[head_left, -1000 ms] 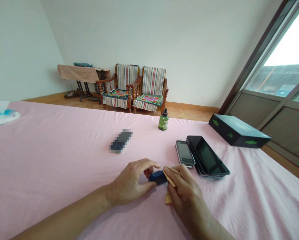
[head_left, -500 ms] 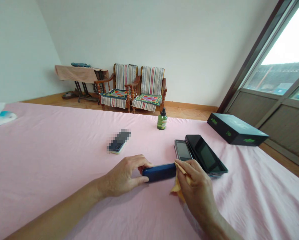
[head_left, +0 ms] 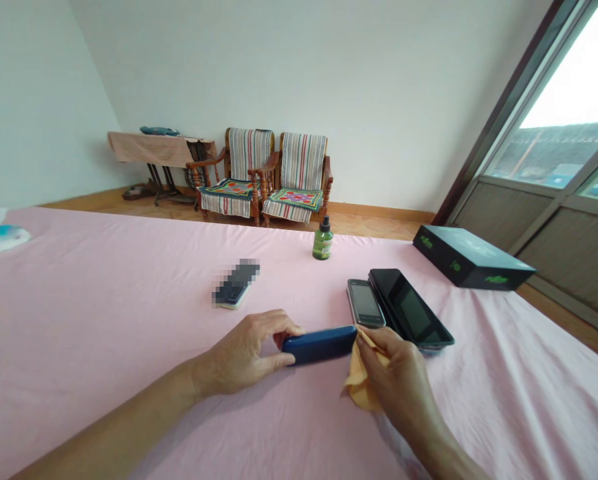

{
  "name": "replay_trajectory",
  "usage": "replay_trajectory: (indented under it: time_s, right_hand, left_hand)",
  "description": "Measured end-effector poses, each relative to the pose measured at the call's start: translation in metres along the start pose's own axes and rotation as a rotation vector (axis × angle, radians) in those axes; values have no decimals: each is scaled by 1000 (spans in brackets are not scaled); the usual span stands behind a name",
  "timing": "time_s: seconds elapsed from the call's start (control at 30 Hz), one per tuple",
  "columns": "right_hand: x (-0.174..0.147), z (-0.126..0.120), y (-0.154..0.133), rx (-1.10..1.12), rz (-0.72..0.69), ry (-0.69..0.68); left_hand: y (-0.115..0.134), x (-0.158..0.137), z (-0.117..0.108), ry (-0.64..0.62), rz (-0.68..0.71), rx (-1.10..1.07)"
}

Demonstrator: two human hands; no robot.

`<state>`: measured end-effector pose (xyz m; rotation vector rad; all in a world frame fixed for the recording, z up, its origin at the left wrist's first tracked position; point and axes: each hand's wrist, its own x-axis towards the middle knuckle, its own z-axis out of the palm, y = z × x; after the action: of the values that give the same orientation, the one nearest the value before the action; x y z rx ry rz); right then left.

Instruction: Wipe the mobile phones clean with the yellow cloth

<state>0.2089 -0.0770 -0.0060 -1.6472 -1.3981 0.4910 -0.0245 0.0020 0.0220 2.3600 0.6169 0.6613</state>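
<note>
The pink sheet (head_left: 103, 300) spreads under everything near you. At its far right sits the black box (head_left: 473, 257), well apart from your work. Nearer, the stack of dark tablets (head_left: 411, 310) lies just beyond your right hand (head_left: 399, 367).

That hand has slid outward along the blue object (head_left: 319, 345); a second ago it covered the right part, and now it is at the right end. So the object's length between your hands lies bare to view, and the cloth bears on its tip alone. Your right thumb and fingers are pinched together on the yellow cloth (head_left: 361, 387), which hangs loose below them. Your left hand (head_left: 251, 350) has its thumb and fingers clamped on the object's left end, which keeps it steady. You hold it crosswise in front of you; whether it touches the sheet, I cannot tell.

Smaller still, the pixelated phone (head_left: 236, 287) lies beyond your left hand, the silver phone (head_left: 366, 303) beside the tablets, and the green bottle (head_left: 322, 245) stands upright behind.
</note>
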Motion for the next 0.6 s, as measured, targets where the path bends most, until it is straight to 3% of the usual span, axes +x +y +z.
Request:
replay_trajectory:
  time_s: [0.13,0.3,0.47,0.6]
  right_hand:
    - [1,0,6,-130,-22,-101]
    - [2,-3,6,-312,-108,-102]
    - [3,-6,-1,-54,-181,59]
    - [1,0,-5,79,-206,39]
  left_hand:
    - [-1,-2,1,13,6,4]
    - [-2,-1,2,16,2,-1]
    - [1,1,1,12,-9,9]
    - [1,0,1,15,-3,9]
